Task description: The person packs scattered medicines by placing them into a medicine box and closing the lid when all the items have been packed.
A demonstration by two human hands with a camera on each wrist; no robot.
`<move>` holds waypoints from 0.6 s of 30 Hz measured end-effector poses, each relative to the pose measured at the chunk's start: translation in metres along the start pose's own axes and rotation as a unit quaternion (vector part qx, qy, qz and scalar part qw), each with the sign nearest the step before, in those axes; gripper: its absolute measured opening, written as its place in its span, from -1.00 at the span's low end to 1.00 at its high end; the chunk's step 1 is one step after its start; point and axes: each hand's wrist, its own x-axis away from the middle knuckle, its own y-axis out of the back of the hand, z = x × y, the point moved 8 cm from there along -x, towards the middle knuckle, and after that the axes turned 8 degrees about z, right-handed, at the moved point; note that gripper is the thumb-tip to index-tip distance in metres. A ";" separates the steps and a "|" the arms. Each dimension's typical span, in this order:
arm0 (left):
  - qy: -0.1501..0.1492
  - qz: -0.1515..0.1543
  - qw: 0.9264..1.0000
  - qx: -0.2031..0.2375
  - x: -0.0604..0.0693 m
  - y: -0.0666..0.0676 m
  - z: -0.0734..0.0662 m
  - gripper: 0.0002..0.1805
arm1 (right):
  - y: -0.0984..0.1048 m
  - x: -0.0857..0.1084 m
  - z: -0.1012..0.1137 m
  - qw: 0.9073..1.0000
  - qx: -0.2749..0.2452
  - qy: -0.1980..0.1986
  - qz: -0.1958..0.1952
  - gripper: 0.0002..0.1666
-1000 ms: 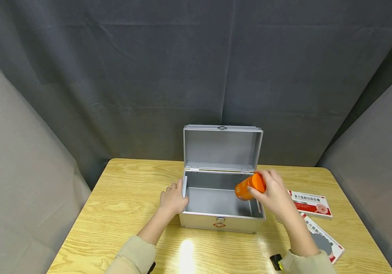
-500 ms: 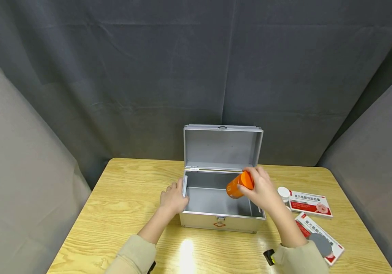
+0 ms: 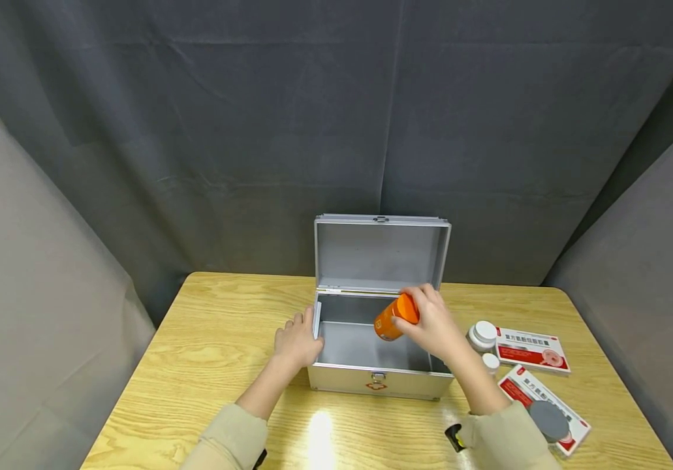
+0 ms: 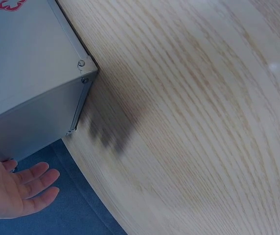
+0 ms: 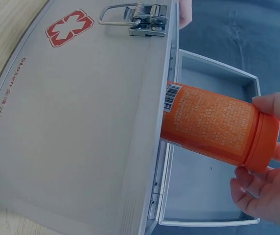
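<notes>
My right hand (image 3: 430, 326) pinches an orange bottle (image 3: 387, 323) by its cap, fingers and thumb around it. The bottle is tilted, its base pointing down and left, over the opening of a silver first-aid case (image 3: 342, 378). In the right wrist view, the case's front wall hides the bottle's lower end, and a barcode shows beside the orange label. The case stands with its lid (image 3: 380, 258) raised at the back. At the case's left rim rests my left hand (image 3: 299, 339); in the left wrist view its fingers (image 4: 37, 188) extend loosely, away from the side wall.
Right of the case stand a white bottle (image 3: 482, 336) and a smaller white-capped one (image 3: 491, 363). Two red-and-white medicine boxes (image 3: 527, 346) lie beside them. A grey round cap (image 3: 547, 420) partly covers the nearer box. Dark curtain (image 3: 242, 163) hangs behind the table.
The right hand has carried the orange bottle leftward over the case, uncovering the white bottles at right. My left hand has stayed at the rim.
</notes>
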 end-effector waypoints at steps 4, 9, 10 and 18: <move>0.001 -0.001 1.000 0.000 0.000 0.000 0.000 -0.28 | -0.006 -0.005 0.002 1.000 -0.003 0.001 0.009 -0.42; -0.001 -0.005 1.000 0.003 0.001 0.001 -0.001 -0.29 | -0.012 -0.010 0.004 1.000 -0.007 0.004 0.019 -0.44; -0.003 -0.006 1.000 0.003 0.001 0.001 -0.002 -0.30 | -0.013 -0.011 0.004 1.000 -0.006 0.005 0.021 -0.44; 0.000 -0.004 1.000 0.002 0.000 0.000 0.000 -0.29 | -0.022 -0.019 0.009 0.999 0.004 0.016 0.028 -0.43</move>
